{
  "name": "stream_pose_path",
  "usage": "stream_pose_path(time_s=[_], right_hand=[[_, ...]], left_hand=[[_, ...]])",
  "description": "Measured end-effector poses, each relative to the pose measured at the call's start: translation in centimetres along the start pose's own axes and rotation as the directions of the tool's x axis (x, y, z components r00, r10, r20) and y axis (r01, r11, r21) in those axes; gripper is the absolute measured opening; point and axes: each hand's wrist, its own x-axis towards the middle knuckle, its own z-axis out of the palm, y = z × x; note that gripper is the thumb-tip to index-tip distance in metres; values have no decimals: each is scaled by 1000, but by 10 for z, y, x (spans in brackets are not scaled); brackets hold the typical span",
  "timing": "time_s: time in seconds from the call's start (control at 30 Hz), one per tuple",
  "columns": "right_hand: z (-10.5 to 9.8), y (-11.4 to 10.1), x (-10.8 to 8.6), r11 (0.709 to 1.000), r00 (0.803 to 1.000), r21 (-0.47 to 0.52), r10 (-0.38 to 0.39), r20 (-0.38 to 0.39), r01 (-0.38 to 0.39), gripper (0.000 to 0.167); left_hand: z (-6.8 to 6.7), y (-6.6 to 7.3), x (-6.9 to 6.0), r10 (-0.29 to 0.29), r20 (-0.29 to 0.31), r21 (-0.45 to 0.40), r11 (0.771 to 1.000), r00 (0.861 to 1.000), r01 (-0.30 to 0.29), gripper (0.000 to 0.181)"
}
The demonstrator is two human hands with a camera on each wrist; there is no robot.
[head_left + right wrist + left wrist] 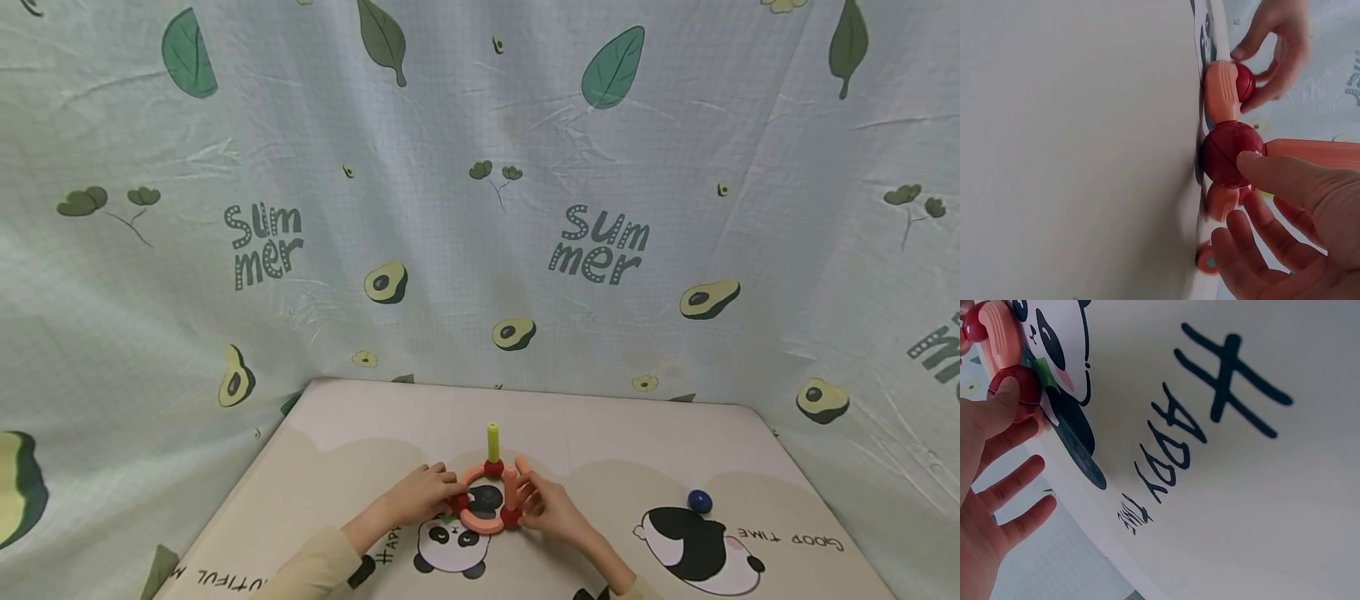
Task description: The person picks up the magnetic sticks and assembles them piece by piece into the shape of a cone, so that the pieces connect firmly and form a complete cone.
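Note:
On the table lies a toy ring of curved orange pieces (481,524) joined by red balls. My left hand (422,497) pinches the ring's left red ball (1015,394), thumb on top and the other fingers spread. The right hand (553,510) holds the right red ball (1233,154) with its thumb against it and its fingers partly curled behind. From that ball an orange rod (511,487) stands upright. A yellow-green rod (492,442) rises from the rear red ball (493,468). Another orange piece (522,463) lies just behind the right hand's fingers, outside the ring.
A dark blue ball (700,502) sits apart on the right side of the table (600,433). The tabletop carries printed pandas, a dog and lettering. A patterned curtain (450,208) hangs behind the table and along its sides.

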Motion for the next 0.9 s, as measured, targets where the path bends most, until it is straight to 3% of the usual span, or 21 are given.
stream_pose_path(time_s=[0.2, 0.33, 0.47, 0.63, 0.73, 0.9], right_hand=[[-4, 6, 2, 998, 999, -67, -12, -49, 9, 41], [-7, 10, 3, 995, 997, -91, -36, -61, 31, 38], [-9, 14, 5, 988, 992, -131, -95, -86, 83, 35], [-11, 18, 8, 961, 971, -221, -200, -129, 168, 25], [-12, 20, 10, 955, 971, -251, -199, -136, 160, 19], [-16, 20, 13, 956, 984, -275, -138, -111, 103, 16]], left_hand=[[-1, 5, -2, 9, 28, -14, 1000, 1000, -8, 34], [-4, 10, -3, 47, 7, -12, 999, 999, -47, 31], [-6, 15, -3, 47, 8, 3, 999, 999, -47, 30], [-3, 21, 0, 65, -27, 87, 994, 998, -62, 28], [-1, 24, 2, 95, -54, 127, 988, 994, -88, 28], [1, 27, 4, 142, -67, 112, 985, 988, -134, 32]])
